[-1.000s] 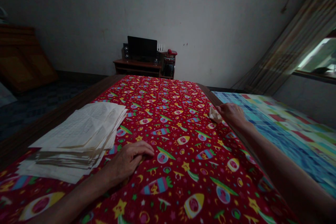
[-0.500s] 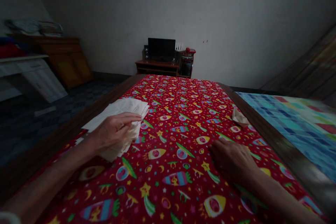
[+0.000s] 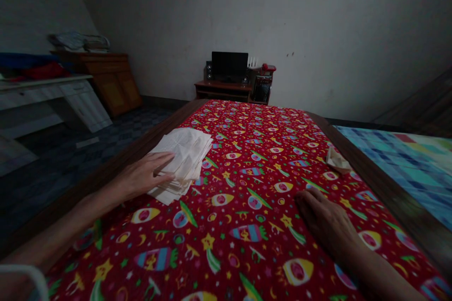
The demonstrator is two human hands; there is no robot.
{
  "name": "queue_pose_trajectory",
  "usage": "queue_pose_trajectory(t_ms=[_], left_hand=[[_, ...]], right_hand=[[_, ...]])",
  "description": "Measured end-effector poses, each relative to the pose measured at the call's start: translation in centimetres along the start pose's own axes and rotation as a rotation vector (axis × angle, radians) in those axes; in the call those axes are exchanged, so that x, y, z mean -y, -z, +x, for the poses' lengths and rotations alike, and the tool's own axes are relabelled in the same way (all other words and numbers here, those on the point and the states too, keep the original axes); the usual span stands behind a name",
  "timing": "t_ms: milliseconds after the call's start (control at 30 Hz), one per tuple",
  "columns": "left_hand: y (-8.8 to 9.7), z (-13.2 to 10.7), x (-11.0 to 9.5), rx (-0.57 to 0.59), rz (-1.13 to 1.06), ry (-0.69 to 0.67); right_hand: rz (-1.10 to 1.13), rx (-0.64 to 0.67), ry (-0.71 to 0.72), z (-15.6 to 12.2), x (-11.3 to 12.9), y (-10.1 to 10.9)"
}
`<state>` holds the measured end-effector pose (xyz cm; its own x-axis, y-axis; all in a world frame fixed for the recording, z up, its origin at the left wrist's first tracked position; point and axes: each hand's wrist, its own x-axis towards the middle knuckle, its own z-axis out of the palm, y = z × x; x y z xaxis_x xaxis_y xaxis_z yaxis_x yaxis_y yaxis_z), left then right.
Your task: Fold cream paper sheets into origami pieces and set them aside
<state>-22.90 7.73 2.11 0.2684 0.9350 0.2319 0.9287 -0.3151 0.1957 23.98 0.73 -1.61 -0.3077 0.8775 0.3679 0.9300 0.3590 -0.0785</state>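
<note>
A loose stack of creased, whitish paper sheets (image 3: 192,146) lies on the left part of a red cloth printed with rockets and stars (image 3: 243,216). My left hand (image 3: 146,176) rests at the near left side of the stack, fingers stretched out over the sheets and thumb apart from them. To the right, my right hand (image 3: 328,218) lies on the cloth with its fingers curled in; no object shows in it. Beyond that hand, near the cloth's right edge, sits a small folded piece of pale paper (image 3: 338,160).
Dark wooden edges (image 3: 165,127) border the cloth on both sides. A blue checked cover (image 3: 384,155) spreads at the right. Against the far wall stands a desk with a monitor (image 3: 229,65). A white desk (image 3: 81,99) and a wooden cabinet (image 3: 116,84) are at the left.
My left hand has slid left and back over the paper stack, uncovering more of its top and right side. My right hand stays about where it was on the cloth. The view has turned slightly left.
</note>
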Motion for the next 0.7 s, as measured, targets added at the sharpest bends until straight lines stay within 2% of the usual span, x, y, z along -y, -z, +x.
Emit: queue_pose_trajectory(t_ms=[200,333,500,567,633,700], left_hand=[[-0.5,0.5,0.1,-0.121,-0.050,0.056],[0.1,0.8,-0.2,-0.226,-0.155,0.076],[0.7,0.6,-1.2,-0.155,-0.162,0.040],[0.8,0.5,-1.5,-0.168,-0.136,0.043],[1.1,0.3,-2.1,-0.240,-0.101,0.018],[1.7,0.0,-3.3,-0.342,-0.067,-0.066]], right_hand=[[0.012,-0.057,0.045,-0.1,0.0,-0.1],[0.010,-0.042,0.058,0.0,-0.1,-0.1],[0.027,-0.033,0.018,0.0,0.0,-0.1],[0.037,-0.018,0.002,-0.1,0.0,-0.2],[0.030,-0.004,-0.004,-0.2,0.0,-0.2],[0.022,0.006,-0.007,-0.2,0.0,-0.2]])
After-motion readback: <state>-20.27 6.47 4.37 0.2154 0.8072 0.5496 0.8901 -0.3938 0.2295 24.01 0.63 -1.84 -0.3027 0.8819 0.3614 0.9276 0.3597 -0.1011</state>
